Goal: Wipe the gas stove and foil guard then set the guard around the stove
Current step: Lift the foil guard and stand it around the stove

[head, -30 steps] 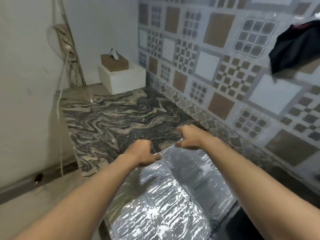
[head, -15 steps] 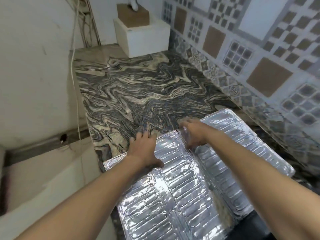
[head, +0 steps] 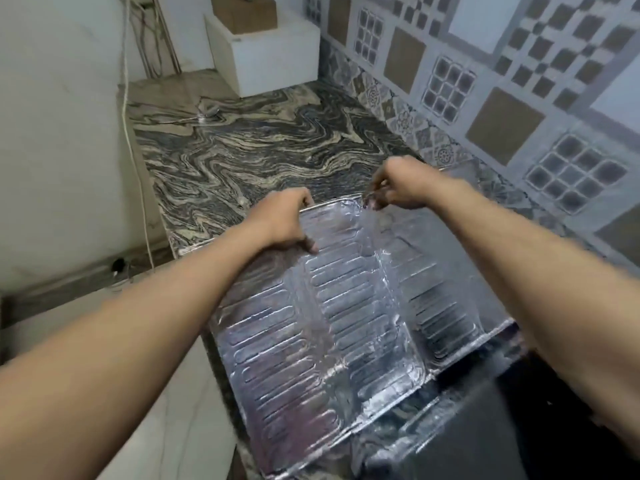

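Left hand (head: 280, 220) grips, right hand (head: 401, 188) pinches foil guard (head: 329, 323) edge at fingertips; uneven pull could crease or tear it

Holding the foil guard (head: 329, 323) by its far edge over the marbled desk (head: 259, 150).
Gripping with the left hand (head: 287, 220), thumb on top; pinching with the right hand (head: 401, 188), nearer the tiled wall (head: 502, 109).

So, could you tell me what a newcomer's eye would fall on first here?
The shiny, embossed silver foil guard fills the lower middle, spread over the swirled grey-and-cream marble counter. The left hand and right hand hold its far edge. A patterned tiled wall runs along the right.
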The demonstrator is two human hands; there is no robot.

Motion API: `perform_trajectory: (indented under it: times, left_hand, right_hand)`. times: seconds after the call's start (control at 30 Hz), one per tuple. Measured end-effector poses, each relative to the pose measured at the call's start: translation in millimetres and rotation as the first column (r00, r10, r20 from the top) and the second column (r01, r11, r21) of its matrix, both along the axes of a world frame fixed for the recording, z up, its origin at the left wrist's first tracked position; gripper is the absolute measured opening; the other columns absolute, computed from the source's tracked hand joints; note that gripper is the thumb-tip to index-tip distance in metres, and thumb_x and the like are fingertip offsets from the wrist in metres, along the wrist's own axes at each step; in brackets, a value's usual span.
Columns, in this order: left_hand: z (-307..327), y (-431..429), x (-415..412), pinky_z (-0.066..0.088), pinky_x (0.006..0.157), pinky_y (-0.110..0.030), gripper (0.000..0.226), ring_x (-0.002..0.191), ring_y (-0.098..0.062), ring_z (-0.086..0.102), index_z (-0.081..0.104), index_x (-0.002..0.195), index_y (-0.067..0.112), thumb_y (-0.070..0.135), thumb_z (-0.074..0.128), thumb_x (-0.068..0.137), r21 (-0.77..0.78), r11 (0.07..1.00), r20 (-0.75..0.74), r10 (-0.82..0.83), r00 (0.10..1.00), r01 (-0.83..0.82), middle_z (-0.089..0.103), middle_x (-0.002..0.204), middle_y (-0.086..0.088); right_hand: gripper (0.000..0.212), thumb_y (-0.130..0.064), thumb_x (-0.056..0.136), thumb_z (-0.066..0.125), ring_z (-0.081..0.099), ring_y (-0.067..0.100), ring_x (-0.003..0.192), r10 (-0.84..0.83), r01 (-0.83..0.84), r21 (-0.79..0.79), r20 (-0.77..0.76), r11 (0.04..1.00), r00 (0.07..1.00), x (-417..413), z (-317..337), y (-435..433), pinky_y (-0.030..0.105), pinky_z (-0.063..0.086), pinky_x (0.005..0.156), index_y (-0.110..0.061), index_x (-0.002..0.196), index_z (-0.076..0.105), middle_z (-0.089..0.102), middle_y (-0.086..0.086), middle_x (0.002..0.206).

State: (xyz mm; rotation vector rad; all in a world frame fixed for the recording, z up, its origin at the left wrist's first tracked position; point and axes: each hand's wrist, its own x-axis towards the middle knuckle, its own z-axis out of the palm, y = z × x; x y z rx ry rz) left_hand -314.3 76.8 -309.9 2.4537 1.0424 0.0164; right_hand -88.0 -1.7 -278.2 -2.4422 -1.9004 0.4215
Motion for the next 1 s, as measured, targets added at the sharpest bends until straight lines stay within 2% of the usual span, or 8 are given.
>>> perform_trajectory:
  times: [0.1, 0.2, 0.33, 0.43, 0.53, 0.7, 0.9, 1.0]
  left_hand:
    - [41.6, 0.1, 3.7, 0.047, 0.083, -0.033, 0.073, 0.107, -0.030, 0.061, 0.062, 0.112, 0.019, 0.043, 0.095, 0.051, 0.057, 0.998, 0.106, -0.028, 0.994, 0.022, 0.067, 0.115, -0.009]
    - [82.5, -6.8, 1.8, 0.040, 0.074, -0.030, 0.057, 0.102, -0.028, 0.061, 0.063, 0.100, 0.023, 0.041, 0.093, 0.055, 0.138, 0.989, 0.187, -0.070, 0.980, 0.045, 0.065, 0.101, -0.005]
    - [121.8, -25.2, -1.8, 0.047, 0.077, -0.035, 0.042, 0.097, -0.030, 0.063, 0.059, 0.087, 0.025, 0.034, 0.091, 0.061, 0.214, 0.971, 0.227, -0.160, 0.961, 0.111, 0.062, 0.090, -0.002]
    - [140.0, -37.1, -2.0, 0.051, 0.079, -0.036, 0.038, 0.096, -0.028, 0.066, 0.056, 0.075, 0.026, 0.031, 0.091, 0.063, 0.246, 0.958, 0.254, -0.213, 0.943, 0.150, 0.065, 0.084, -0.003]
    - [149.4, -43.9, 6.3, 0.051, 0.080, -0.035, 0.037, 0.099, -0.026, 0.068, 0.055, 0.070, 0.025, 0.032, 0.091, 0.064, 0.277, 0.943, 0.252, -0.258, 0.933, 0.186, 0.073, 0.084, -0.004]
    - [157.6, -54.7, 32.2, 0.054, 0.086, -0.039, 0.038, 0.106, -0.024, 0.068, 0.069, 0.104, 0.022, 0.033, 0.086, 0.072, 0.395, 0.886, 0.303, -0.377, 0.875, 0.245, 0.075, 0.107, -0.005]
    - [153.0, -61.4, 64.5, 0.056, 0.083, -0.043, 0.026, 0.099, -0.030, 0.071, 0.075, 0.107, 0.027, 0.026, 0.075, 0.081, 0.535, 0.800, 0.326, -0.491, 0.808, 0.271, 0.077, 0.103, -0.007]
    - [152.2, -56.4, 80.7, 0.056, 0.084, -0.043, 0.026, 0.096, -0.029, 0.072, 0.076, 0.107, 0.030, 0.028, 0.076, 0.081, 0.560, 0.786, 0.330, -0.503, 0.799, 0.263, 0.077, 0.100, -0.006]
  right_hand:
    - [0.013, -0.021, 0.077, 0.082, 0.068, 0.012, 0.082, -0.019, 0.026, 0.078, -0.090, 0.997, 0.996, 4.8, 47.6, -15.5, 0.024, 0.049, 0.074, -0.023, 0.090, 0.079, 0.076, -0.005, 0.083]
    - [0.021, -0.032, 0.077, 0.082, 0.064, 0.003, 0.085, -0.007, 0.040, 0.165, -0.194, 0.985, 0.981, 3.7, 92.4, -38.4, 0.021, 0.046, 0.078, -0.024, 0.097, 0.079, 0.075, -0.007, 0.091]
    - [0.022, -0.033, 0.079, 0.079, 0.062, -0.012, 0.080, 0.001, 0.075, 0.241, -0.301, 0.968, 0.954, -2.5, 127.5, -70.2, 0.012, 0.045, 0.072, -0.025, 0.099, 0.079, 0.076, -0.011, 0.091]
    - [0.022, -0.028, 0.080, 0.078, 0.066, -0.010, 0.083, -0.014, 0.126, 0.285, -0.366, 0.950, 0.931, -5.3, 143.1, -95.2, 0.008, 0.045, 0.074, -0.019, 0.101, 0.079, 0.076, -0.009, 0.093]
    - [0.019, -0.026, 0.082, 0.077, 0.066, -0.005, 0.086, -0.055, 0.175, 0.315, -0.357, 0.933, 0.933, -7.7, 152.9, -116.8, 0.017, 0.048, 0.080, -0.018, 0.099, 0.080, 0.075, -0.009, 0.090]
    - [0.009, -0.024, 0.087, 0.073, 0.066, 0.006, 0.083, -0.193, 0.284, 0.389, -0.257, 0.876, 0.947, -5.4, 154.9, -141.0, 0.025, 0.048, 0.075, -0.022, 0.095, 0.077, 0.072, -0.009, 0.085]
    - [0.008, -0.024, 0.090, 0.069, 0.064, 0.013, 0.089, -0.305, 0.362, 0.448, -0.195, 0.818, 0.932, 8.8, 138.0, -154.7, 0.038, 0.052, 0.089, -0.019, 0.093, 0.075, 0.073, -0.005, 0.091]
    - [0.013, -0.030, 0.089, 0.070, 0.065, 0.011, 0.094, -0.303, 0.373, 0.472, -0.220, 0.799, 0.927, 12.1, 131.5, -157.0, 0.036, 0.052, 0.091, -0.022, 0.098, 0.075, 0.074, -0.007, 0.097]
